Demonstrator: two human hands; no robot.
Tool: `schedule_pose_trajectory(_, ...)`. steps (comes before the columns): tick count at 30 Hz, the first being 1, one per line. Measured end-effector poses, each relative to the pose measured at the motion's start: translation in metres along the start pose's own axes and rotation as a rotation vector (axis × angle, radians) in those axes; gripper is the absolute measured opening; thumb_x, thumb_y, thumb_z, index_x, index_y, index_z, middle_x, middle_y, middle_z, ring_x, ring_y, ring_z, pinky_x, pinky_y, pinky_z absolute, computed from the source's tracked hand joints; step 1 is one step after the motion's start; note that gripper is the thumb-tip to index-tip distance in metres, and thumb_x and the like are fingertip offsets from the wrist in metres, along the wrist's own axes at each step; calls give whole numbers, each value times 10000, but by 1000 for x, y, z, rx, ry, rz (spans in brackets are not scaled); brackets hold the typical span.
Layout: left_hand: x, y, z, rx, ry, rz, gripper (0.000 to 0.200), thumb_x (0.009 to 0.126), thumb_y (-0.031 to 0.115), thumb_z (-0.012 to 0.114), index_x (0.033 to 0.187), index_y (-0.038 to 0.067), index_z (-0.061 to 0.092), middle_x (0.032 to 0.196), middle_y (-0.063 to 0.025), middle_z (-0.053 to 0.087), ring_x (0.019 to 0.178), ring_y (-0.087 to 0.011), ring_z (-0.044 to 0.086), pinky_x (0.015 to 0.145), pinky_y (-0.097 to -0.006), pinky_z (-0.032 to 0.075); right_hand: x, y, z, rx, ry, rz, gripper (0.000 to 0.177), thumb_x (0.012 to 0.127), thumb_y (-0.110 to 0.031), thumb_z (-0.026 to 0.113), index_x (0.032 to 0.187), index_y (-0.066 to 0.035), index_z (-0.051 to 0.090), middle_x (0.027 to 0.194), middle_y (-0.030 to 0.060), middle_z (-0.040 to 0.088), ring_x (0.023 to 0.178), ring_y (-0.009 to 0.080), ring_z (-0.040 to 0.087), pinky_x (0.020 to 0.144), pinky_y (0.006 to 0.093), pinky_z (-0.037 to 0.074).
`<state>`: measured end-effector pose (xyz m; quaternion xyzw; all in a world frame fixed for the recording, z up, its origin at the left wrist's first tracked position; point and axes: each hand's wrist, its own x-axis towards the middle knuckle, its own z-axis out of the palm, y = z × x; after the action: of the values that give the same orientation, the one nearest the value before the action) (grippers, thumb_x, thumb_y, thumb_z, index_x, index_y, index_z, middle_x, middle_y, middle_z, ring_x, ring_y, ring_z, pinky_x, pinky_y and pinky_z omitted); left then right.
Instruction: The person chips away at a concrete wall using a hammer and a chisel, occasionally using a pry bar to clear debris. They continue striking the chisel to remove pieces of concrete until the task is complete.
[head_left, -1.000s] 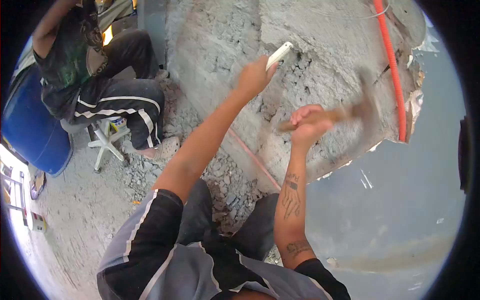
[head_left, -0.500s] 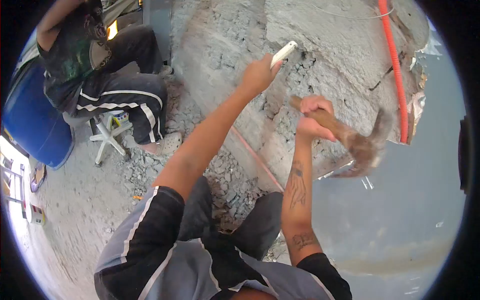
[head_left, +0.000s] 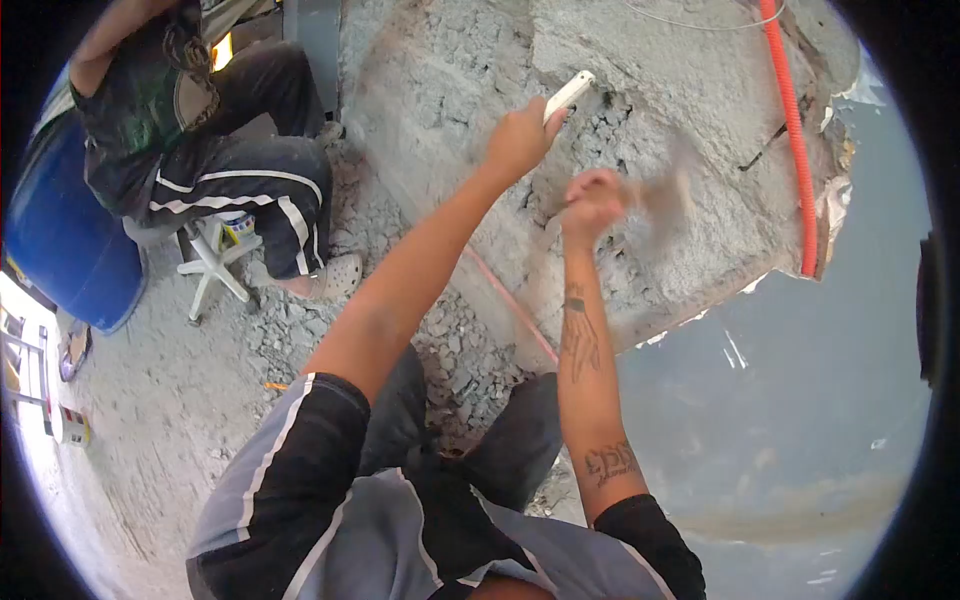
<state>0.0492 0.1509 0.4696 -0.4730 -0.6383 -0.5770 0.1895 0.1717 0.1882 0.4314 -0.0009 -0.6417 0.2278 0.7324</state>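
My left hand [head_left: 520, 145] is closed around a whitish chisel [head_left: 570, 92], whose blunt upper end sticks out past my thumb towards the upper right. Its other end is hidden by my fist and the rough grey surface behind. My right hand [head_left: 593, 203], also closed, grips a hammer [head_left: 665, 202] by its handle. Motion smears the hammer's head, which is to the right of my fist, below and right of the chisel. Both hands are over the chipped concrete wall [head_left: 690, 110], with broken, pitted patches around them.
Rubble [head_left: 460, 365] lies around my legs. An orange corrugated conduit [head_left: 790, 140] runs down the wall at right, beside a smooth grey surface [head_left: 780, 420]. At left, another person [head_left: 230, 180] sits on a white-legged stool [head_left: 212, 265] near a blue barrel [head_left: 75, 235].
My right hand has swung the hammer left and slightly up, bringing it closer to the chisel. My left hand and the chisel have hardly moved.
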Motion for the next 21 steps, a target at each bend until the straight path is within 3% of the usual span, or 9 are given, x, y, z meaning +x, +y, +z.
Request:
schedule_pose_trajectory(1, 2, 2, -3, 47, -20, -17, 429, 951, 432, 522, 907, 6, 538, 671, -240, 616, 612, -449, 607, 534, -511, 476, 2, 3, 9, -300, 20, 201, 652, 951, -551, 424, 561, -32, 480, 550, 43, 477, 464, 135, 433, 467, 304, 362)
schedule_pose_trajectory(2, 0, 4, -5, 94, -51, -33, 435, 952, 432, 520, 917, -1, 544, 681, -244, 618, 628, -446, 612, 554, -508, 480, 5, 4, 6, -303, 17, 200, 652, 951, -551, 424, 561, -32, 480, 550, 43, 477, 464, 135, 433, 467, 304, 362)
schedule_pose_trajectory(4, -7, -10, -1, 67, -60, -36, 436, 952, 431, 520, 922, -3, 555, 695, -246, 622, 653, -445, 618, 580, -504, 482, 24, -4, 3, -189, -351, 956, 598, 919, -623, 460, 743, -51, 466, 607, 47, 491, 438, 140, 441, 412, 275, 352)
schedule_pose_trajectory(8, -8, -29, 0, -16, -111, -143, 446, 932, 431, 533, 953, -10, 594, 753, -258, 646, 706, -448, 633, 626, -500, 492, 10, -58, -17, -19, -307, 764, 701, 843, -745, 460, 765, -48, 456, 590, 35, 457, 439, 146, 438, 414, 276, 356)
schedule_pose_trajectory(10, -16, -22, -6, -52, -82, -148, 451, 924, 435, 551, 940, -12, 606, 741, -241, 645, 702, -427, 641, 624, -480, 490, -2, -83, -26, 309, -154, 561, 709, 862, -717, 464, 781, -14, 511, 612, 28, 479, 463, 124, 448, 425, 268, 350)
schedule_pose_trajectory(13, -28, -1, -22, -166, -30, -137, 451, 909, 440, 579, 936, -8, 621, 721, -218, 643, 686, -396, 651, 619, -454, 490, -12, -94, -39, 470, -111, 642, 748, 819, -766, 456, 794, -19, 493, 612, 30, 463, 463, 115, 453, 412, 249, 344)
schedule_pose_trajectory(15, -34, 20, -32, -253, -6, -126, 447, 902, 442, 589, 945, -2, 623, 714, -211, 643, 675, -386, 654, 615, -449, 490, -9, -100, -40, 404, -41, 673, 683, 883, -696, 449, 743, -29, 487, 586, 25, 457, 447, 110, 432, 407, 248, 330)
schedule_pose_trajectory(17, -36, 39, -40, -291, -39, -48, 408, 922, 419, 568, 1005, 22, 609, 691, -204, 633, 656, -388, 645, 601, -459, 483, -1, -100, -52, -83, -278, 926, 640, 942, -625, 409, 708, -36, 492, 549, 14, 440, 436, 107, 421, 403, 253, 323)
schedule_pose_trajectory(21, -23, 44, -36, -260, -23, -79, 389, 940, 413, 542, 1042, 39, 588, 679, -203, 626, 651, -398, 635, 584, -471, 474, -5, -105, -55, -265, -305, 870, 611, 979, -559, 381, 666, -45, 485, 516, 5, 425, 423, 108, 410, 406, 254, 320)
